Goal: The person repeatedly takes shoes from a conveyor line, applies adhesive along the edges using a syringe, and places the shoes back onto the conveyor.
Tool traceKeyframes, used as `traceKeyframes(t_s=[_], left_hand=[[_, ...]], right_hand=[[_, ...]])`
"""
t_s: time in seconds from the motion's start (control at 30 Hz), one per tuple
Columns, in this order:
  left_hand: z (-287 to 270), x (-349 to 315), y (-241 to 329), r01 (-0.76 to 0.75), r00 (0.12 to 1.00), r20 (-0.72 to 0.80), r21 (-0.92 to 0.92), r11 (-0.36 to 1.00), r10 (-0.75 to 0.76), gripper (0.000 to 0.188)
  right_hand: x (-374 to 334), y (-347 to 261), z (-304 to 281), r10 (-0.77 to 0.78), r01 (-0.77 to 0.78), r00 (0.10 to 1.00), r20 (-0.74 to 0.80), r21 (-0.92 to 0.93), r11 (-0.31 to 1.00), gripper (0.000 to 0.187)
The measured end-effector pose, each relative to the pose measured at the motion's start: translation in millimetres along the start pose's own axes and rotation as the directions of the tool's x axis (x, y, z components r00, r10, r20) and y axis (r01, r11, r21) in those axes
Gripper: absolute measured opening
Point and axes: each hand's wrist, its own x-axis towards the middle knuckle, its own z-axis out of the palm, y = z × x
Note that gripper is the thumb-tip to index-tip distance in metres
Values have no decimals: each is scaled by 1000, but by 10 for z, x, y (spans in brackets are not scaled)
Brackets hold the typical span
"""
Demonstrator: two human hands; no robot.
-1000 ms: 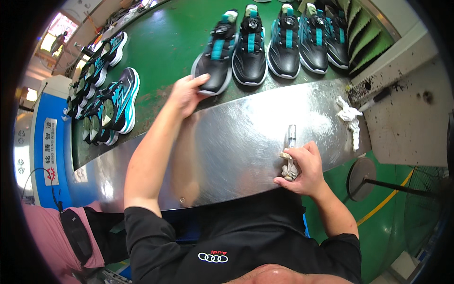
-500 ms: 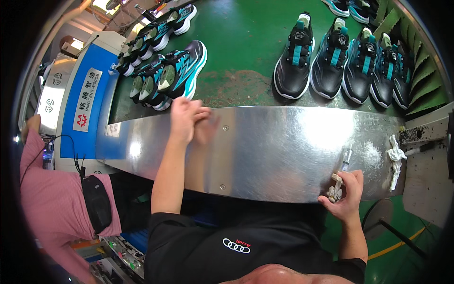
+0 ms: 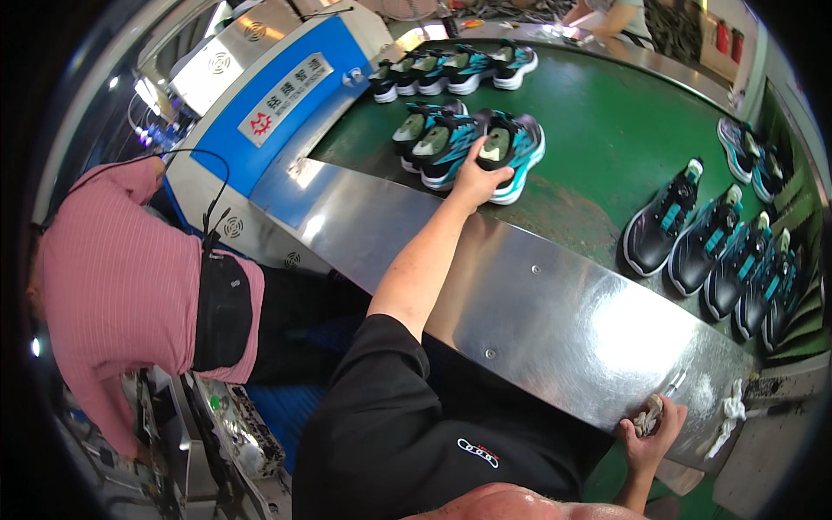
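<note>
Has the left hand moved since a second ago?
Yes. The left hand left the steel ledge and reached forward onto the belt, now gripping a teal shoe.

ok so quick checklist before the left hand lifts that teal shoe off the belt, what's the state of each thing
1. Left hand on the teal shoe: ok, it rests on the shoe's heel end.
2. Full grip on the shoe: cannot tell, the fingers are mostly hidden.
3. Neighbouring teal shoes apart from it: not ok, they sit tight against its left side.
4. Right hand free: not ok, it holds a crumpled rag at the edge of the metal table.
5. Black shoes out of the way: ok, well to the right on the green belt.
</note>
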Motion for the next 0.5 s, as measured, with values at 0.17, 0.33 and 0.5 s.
traceKeyframes(t_s=[0.17, 0.33, 0.5], left_hand=[[-320, -490, 313, 26, 982, 188, -172, 985, 7, 72], [-524, -1450, 567, -47, 941, 331, -64, 997, 65, 78], [-305, -2051, 665, -368, 810, 533, 136, 920, 245, 85]], right_hand=[[14, 15, -12, -1, 1, 1000, -9, -20, 1000, 68], [12, 52, -4, -2, 2, 999, 32, -2, 1000, 69], [-16, 119, -35, 105, -101, 994, -22, 143, 985, 70]])
